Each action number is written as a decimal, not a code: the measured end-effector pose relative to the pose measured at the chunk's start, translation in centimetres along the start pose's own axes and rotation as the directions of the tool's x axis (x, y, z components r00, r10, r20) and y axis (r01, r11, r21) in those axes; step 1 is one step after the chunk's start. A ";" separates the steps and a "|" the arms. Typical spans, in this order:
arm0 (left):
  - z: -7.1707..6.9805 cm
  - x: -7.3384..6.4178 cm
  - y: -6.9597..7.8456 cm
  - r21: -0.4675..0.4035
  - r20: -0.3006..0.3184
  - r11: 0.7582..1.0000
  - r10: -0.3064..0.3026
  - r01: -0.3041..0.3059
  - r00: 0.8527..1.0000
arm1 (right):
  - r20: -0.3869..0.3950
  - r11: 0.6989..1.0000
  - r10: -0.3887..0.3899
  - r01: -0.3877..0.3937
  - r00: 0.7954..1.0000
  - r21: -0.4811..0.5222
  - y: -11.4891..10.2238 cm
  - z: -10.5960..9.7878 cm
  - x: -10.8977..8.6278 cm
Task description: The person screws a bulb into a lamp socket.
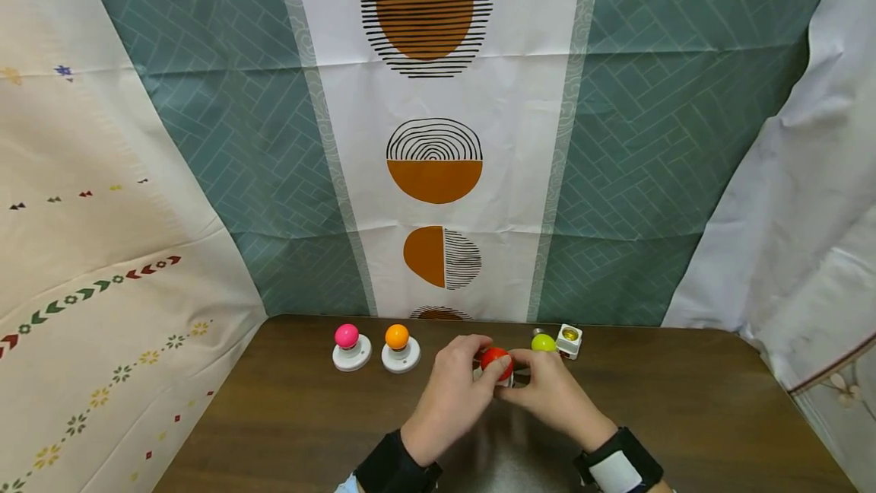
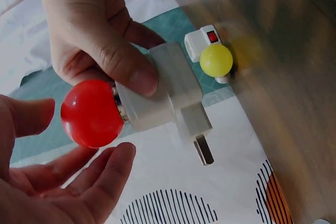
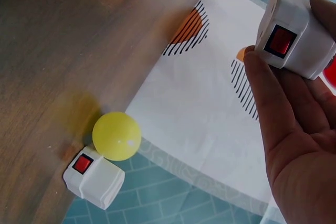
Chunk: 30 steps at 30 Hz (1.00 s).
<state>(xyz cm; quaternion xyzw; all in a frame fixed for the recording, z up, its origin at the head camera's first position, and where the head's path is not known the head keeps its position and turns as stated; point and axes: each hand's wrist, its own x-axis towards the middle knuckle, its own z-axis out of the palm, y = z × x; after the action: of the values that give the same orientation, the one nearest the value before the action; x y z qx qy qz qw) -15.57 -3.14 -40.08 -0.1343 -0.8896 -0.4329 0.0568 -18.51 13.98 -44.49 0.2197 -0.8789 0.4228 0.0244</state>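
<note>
My right hand [image 1: 550, 390] grips a white plug-in lamp socket [image 2: 157, 87] between thumb and fingers. The socket has a metal prong and a red switch [image 3: 280, 41]. A red round bulb [image 2: 92, 114] sits in its mouth, with some of the metal base showing. Around the bulb my left hand [image 2: 58, 182] is spread, thumb on one side and fingers on the other, with a small gap at the thumb in the left wrist view. Beyond the right hand, a yellow bulb [image 3: 116, 136] lies beside a second white socket [image 3: 95, 178].
Left of the hands, a pink bulb [image 1: 347, 336] and an orange bulb [image 1: 397, 337] stand upright in round white bases [image 1: 352, 360] near the back of the brown table [image 1: 294, 424]. A patterned cloth [image 1: 438, 97] hangs behind the table.
</note>
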 end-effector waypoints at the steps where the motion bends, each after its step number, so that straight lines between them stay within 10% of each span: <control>1: 0.1 0.0 0.0 0.004 -0.012 1.000 -0.011 0.011 1.000 | -0.006 1.000 -0.001 0.001 1.000 -0.001 0.0 0.0 0.0; 10: 0.5 0.1 0.2 0.049 -0.045 0.999 -0.010 0.012 0.999 | -0.006 1.000 0.002 -0.002 1.000 -0.014 0.2 0.3 0.1; 24: 0.0 0.6 0.1 0.073 0.068 0.993 0.090 -0.095 0.994 | 0.017 1.000 -0.018 0.018 1.000 0.025 0.3 0.0 0.1; 30: 0.2 0.3 0.1 0.018 -0.019 0.998 0.053 -0.052 0.998 | -0.016 1.000 0.000 0.000 1.000 -0.001 0.2 0.1 0.1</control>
<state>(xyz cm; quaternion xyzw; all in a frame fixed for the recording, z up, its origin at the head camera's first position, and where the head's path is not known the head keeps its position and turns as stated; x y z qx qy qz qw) -15.83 -2.89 -40.10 -0.1529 -0.8889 -0.4248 0.0782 -18.65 14.00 -44.64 0.2161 -0.8788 0.4242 0.0314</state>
